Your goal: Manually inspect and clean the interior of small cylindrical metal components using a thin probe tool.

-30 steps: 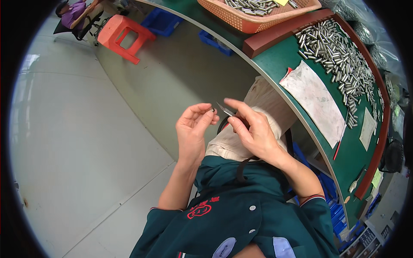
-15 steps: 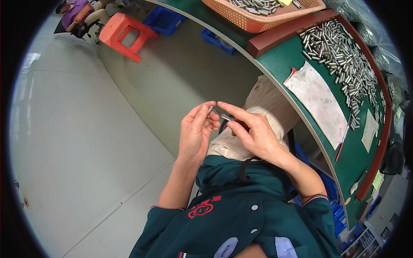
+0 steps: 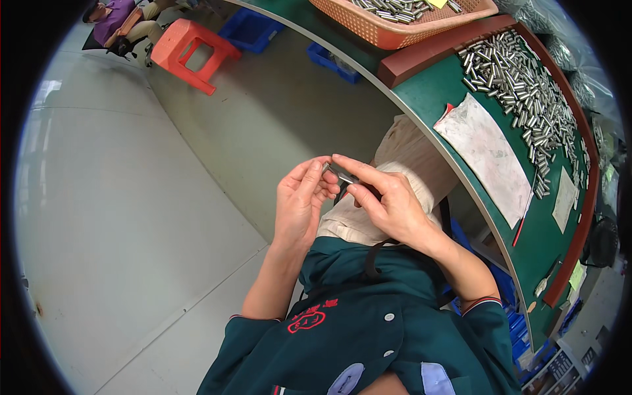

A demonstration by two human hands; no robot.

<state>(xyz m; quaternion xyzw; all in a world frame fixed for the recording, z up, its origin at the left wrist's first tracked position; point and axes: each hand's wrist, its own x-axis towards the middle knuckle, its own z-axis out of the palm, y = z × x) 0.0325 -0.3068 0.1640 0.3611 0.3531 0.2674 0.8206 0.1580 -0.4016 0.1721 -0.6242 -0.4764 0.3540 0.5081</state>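
Head view: the left hand [image 3: 296, 201] pinches a metal cylinder [image 3: 325, 168], partly covered; the right hand [image 3: 400, 205] pinches a slim tool [image 3: 346, 178], mostly hidden.

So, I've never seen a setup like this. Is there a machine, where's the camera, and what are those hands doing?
There is no robot here: these are a person's bare hands. The camera sits on that person's head, looking down through a wide fisheye lens, so straight edges look bent. The left hand pinches a small metal cylinder; the right hand holds a slim metal-tipped tool close to it. On the green worktop lie a heap of similar cylinders and a smudged whitish sheet. The orange plastic basket holds more metal pieces.
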